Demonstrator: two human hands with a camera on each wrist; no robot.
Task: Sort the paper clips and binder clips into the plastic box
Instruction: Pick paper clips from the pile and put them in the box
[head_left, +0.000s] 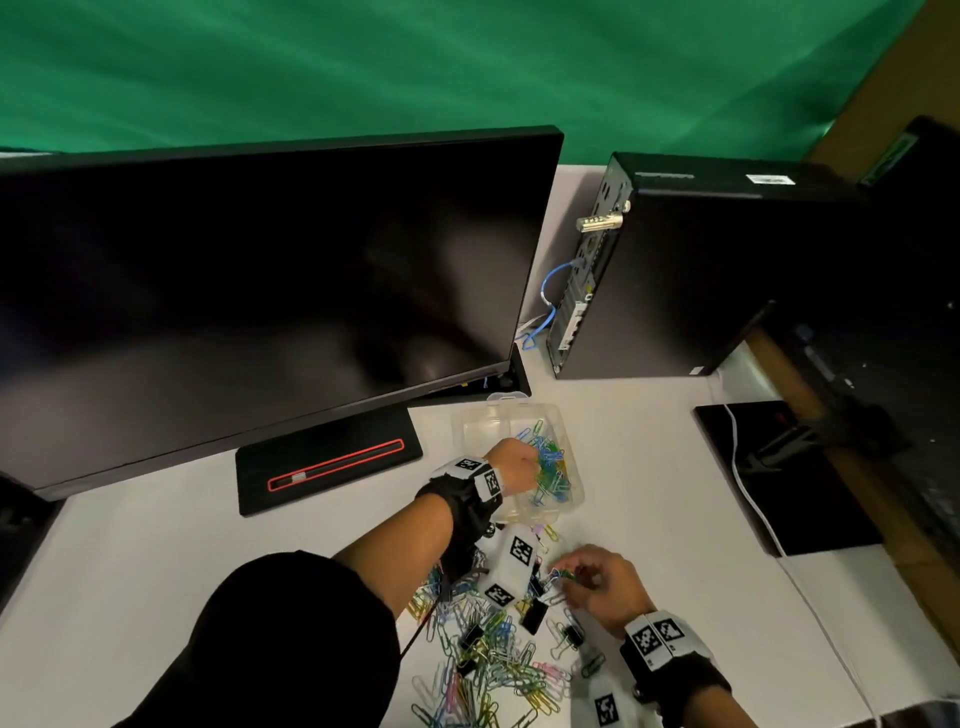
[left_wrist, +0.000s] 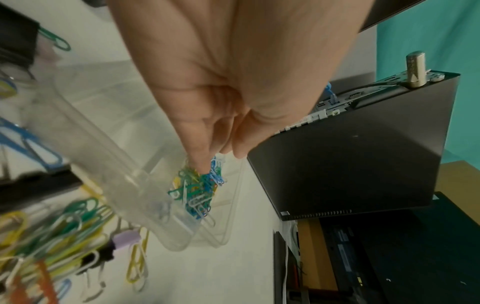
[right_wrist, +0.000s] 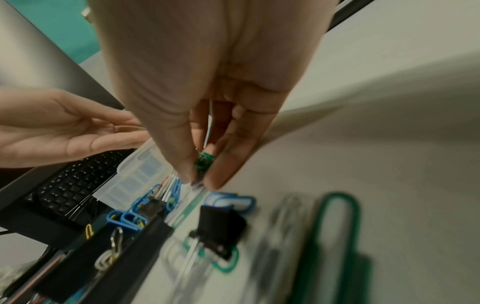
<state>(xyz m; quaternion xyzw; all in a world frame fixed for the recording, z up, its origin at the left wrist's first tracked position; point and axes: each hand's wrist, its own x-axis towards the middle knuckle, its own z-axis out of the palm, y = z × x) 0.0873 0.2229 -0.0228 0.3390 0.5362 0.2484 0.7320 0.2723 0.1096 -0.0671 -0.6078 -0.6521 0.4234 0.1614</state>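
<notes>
My left grip, fingers extended and released, reaches into the plastic box; my right grip pinches a green paper clip above the desk.

We see a green backdrop behind the white table, dark monitor and black computer tower.
</notes>
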